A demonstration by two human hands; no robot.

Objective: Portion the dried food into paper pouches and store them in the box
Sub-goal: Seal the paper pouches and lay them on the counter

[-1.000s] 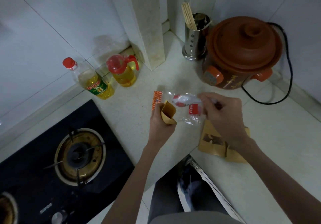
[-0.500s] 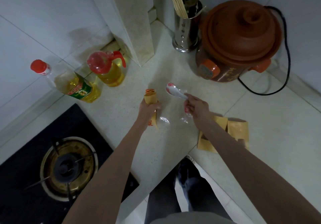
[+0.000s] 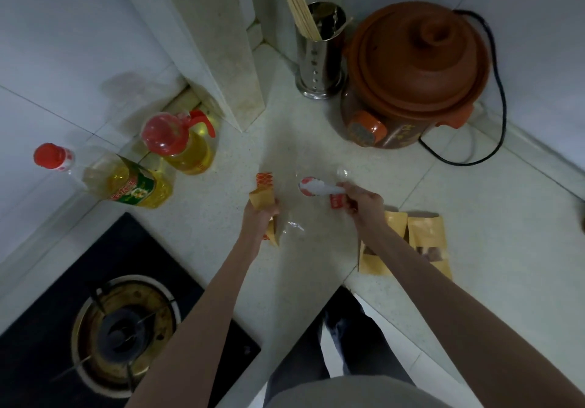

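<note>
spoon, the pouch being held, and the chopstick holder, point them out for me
spoon [image 3: 311, 186], head view, on its white bowl
paper pouch [image 3: 261, 199], head view, on its brown upper face
chopstick holder [image 3: 319, 62], head view, on its steel wall

Tan paper pouch, white spoon, reddish-brown clay pot, red-capped yellow oil bottles

three paper pouches, two oil bottles, one spoon, one clay pot
</note>
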